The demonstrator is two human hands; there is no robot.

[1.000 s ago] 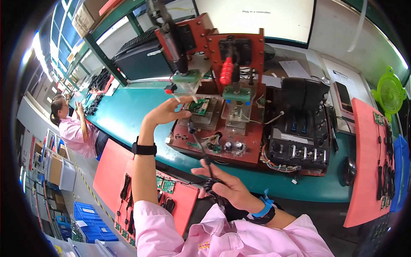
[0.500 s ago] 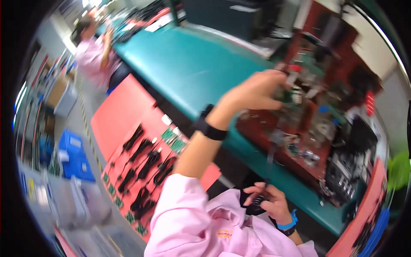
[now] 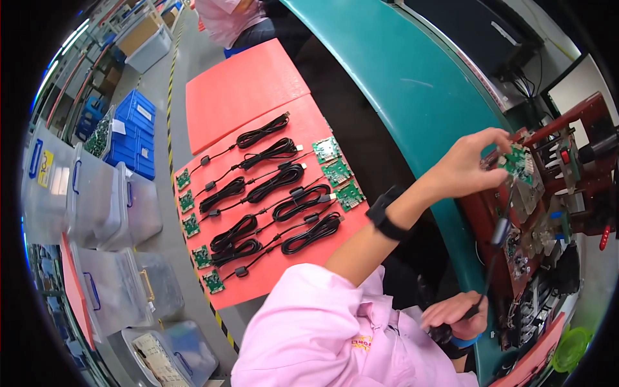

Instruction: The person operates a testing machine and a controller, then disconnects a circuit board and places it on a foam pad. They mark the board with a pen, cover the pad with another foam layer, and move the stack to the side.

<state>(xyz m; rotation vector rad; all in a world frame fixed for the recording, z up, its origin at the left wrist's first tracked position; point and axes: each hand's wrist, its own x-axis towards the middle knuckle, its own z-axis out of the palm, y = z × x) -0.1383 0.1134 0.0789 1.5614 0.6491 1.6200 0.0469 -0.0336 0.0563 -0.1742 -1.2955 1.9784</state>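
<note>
My left hand (image 3: 474,164), with a black band on its wrist, reaches over to a red-brown fixture (image 3: 516,251) on the bench. Thumb and fingertips pinch the edges of a small green circuit board (image 3: 518,166) with pale connectors. From this board a black cable (image 3: 491,267) hangs down past a thick black cylinder (image 3: 500,232) to my right hand. Low in front of my pink sleeve, my right hand (image 3: 454,314) is closed round that cable and a dark bundle (image 3: 442,333). A blue wristband is on that wrist, and its fingers partly hide the bundle.
Pink foam sheets (image 3: 242,87) lie to my left with several coiled black cables (image 3: 277,184) and green boards (image 3: 336,173). The green bench (image 3: 412,64) runs along the fixture. Clear bins (image 3: 97,200) and blue crates (image 3: 135,129) line the floor. A person (image 3: 232,19) sits beyond.
The view has swung left and down, bringing the foam sheets fully in and sharpening the picture. My left hand now visibly pinches the board at the fixture. My right hand keeps the cable.
</note>
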